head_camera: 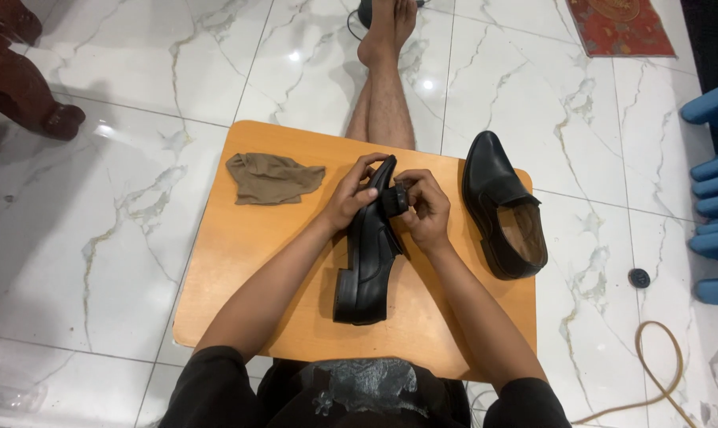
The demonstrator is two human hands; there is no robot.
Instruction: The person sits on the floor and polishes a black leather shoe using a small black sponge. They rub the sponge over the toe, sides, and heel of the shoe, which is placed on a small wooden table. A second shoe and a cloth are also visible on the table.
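Note:
A black leather shoe lies on its side on the small orange wooden table, toe pointing away from me. My left hand grips the shoe near its toe. My right hand holds a small black brush pressed against the shoe's upper. A second black shoe stands upright at the table's right edge, its tan lining showing.
A crumpled olive-brown cloth lies at the table's back left. My bare leg stretches out on the white marble floor beyond the table. A blue plastic stool stands at right, a small black lid and a tan cord on the floor.

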